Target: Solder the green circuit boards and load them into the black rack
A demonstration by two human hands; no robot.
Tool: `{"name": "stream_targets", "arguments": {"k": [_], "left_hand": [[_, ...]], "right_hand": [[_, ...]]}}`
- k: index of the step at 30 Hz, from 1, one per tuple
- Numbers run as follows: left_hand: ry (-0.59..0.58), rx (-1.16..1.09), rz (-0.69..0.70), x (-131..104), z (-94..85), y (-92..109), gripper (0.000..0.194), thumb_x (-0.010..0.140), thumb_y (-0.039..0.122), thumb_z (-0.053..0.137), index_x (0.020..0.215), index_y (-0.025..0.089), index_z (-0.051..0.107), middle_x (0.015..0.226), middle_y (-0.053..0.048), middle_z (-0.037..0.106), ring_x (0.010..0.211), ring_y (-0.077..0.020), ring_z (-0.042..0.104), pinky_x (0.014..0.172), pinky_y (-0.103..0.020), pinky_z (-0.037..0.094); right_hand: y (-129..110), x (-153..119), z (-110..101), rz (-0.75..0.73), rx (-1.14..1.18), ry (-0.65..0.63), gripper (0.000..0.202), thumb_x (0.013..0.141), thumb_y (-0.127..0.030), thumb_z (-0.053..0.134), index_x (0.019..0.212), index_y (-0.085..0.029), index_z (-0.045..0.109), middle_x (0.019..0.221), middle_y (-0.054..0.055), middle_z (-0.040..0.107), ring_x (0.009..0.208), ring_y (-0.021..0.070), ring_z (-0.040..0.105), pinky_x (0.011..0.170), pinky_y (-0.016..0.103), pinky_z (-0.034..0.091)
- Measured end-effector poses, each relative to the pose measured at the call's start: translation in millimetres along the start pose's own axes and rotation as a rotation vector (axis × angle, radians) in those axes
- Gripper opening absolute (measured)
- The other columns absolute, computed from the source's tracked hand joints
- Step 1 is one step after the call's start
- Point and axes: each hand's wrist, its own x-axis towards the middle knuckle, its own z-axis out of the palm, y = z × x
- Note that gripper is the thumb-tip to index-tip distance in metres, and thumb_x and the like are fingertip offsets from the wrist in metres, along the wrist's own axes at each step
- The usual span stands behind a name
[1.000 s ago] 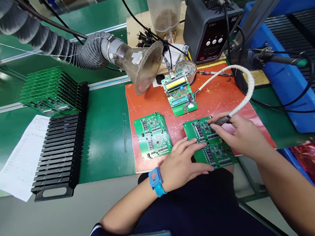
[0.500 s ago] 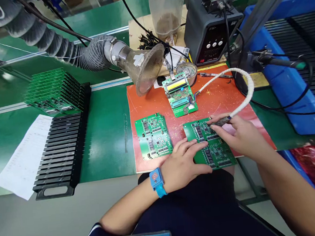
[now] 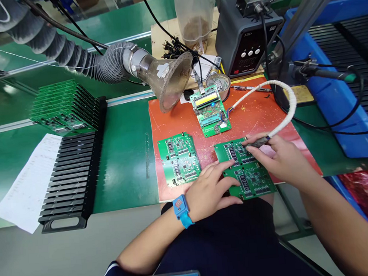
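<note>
In front of me a green circuit board (image 3: 255, 174) lies on the red mat (image 3: 249, 110), at its front edge. My right hand (image 3: 280, 159) pinches the dark end of a cable probe (image 3: 258, 142) against the board's upper part. From the probe a white-sleeved cable (image 3: 292, 97) loops back to a small programmer board (image 3: 210, 111) with a lit yellow display. My left hand (image 3: 211, 191), a blue wrist strap (image 3: 182, 210) on its wrist, has its fingers spread over the board's left side, the index fingertip by the upper digit display. Beside it sits a stack of similar boards (image 3: 179, 160).
At left, a black slotted rack (image 3: 64, 175) holds several upright boards (image 3: 67, 106), next to a written paper sheet (image 3: 28, 183). A fume extractor hood (image 3: 175, 80) hangs over the mat. Behind stands a soldering station (image 3: 246, 36); a blue bin (image 3: 327, 111) is at right.
My left hand's fingers have shifted: the index finger has moved up and left to the upper digit display, uncovering more of the lower one. My right hand and the probe stay in place.
</note>
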Motion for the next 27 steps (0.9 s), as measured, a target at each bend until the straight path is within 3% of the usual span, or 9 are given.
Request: {"name": "stream_targets", "arguments": {"k": [7,12,18,21,24,27], "left_hand": [[0.026,-0.006,0.014,0.4,-1.6,1.7,0.038,0.088,0.050,0.061,0.108,0.018,0.057,0.138,-0.015,0.050,0.126,-0.0257,0.051,0.106,-0.045,0.045],[0.132,0.039,0.004,2.1,-3.5,-0.1,0.034,0.093,0.038,0.058,0.120,0.017,0.056,0.133,-0.015,0.056,0.124,-0.0256,0.053,0.100,-0.045,0.050],[0.238,0.133,0.007,14.1,-3.1,-7.8,0.017,0.094,0.023,0.058,0.108,0.015,0.064,0.113,-0.008,0.068,0.110,-0.0233,0.062,0.094,-0.043,0.054],[0.251,0.155,0.019,19.7,-1.6,-9.0,0.016,0.092,0.023,0.061,0.104,0.014,0.065,0.105,-0.007,0.071,0.103,-0.0227,0.065,0.090,-0.041,0.056],[0.263,0.176,0.022,22.6,-0.4,-9.4,0.015,0.092,0.026,0.062,0.101,0.015,0.066,0.100,-0.005,0.072,0.098,-0.0216,0.066,0.086,-0.039,0.056],[0.250,0.188,0.008,23.3,-0.2,-9.9,0.015,0.093,0.027,0.060,0.100,0.016,0.067,0.100,-0.004,0.072,0.097,-0.0196,0.066,0.086,-0.038,0.055]], "right_hand": [[-3.2,1.7,1.4,-0.007,0.032,0.019,0.021,0.088,-0.037,0.058,0.100,-0.021,0.065,0.103,0.007,0.070,0.099,0.0253,0.066,0.088,0.042,0.053],[-11.2,-22.5,-14.9,-0.028,0.098,0.132,0.026,0.088,-0.036,0.061,0.108,-0.020,0.064,0.106,0.007,0.071,0.099,0.0226,0.067,0.089,0.038,0.055],[-10.3,-64.4,-20.6,0.020,0.022,-0.048,0.022,0.091,-0.036,0.058,0.108,-0.023,0.063,0.111,0.006,0.070,0.100,0.0221,0.068,0.071,0.029,0.061],[-7.9,-69.8,-14.9,0.034,0.049,-0.052,0.021,0.092,-0.036,0.057,0.107,-0.023,0.063,0.114,0.006,0.069,0.108,0.0230,0.065,0.066,0.025,0.060],[-6.8,-69.1,-11.6,0.061,0.057,-0.033,0.022,0.092,-0.037,0.057,0.108,-0.023,0.062,0.114,0.007,0.068,0.099,0.0226,0.068,0.065,0.026,0.061],[-7.5,-68.6,-11.2,0.061,0.049,-0.038,0.022,0.092,-0.037,0.057,0.108,-0.022,0.063,0.114,0.008,0.068,0.103,0.0233,0.067,0.064,0.026,0.061]]}}
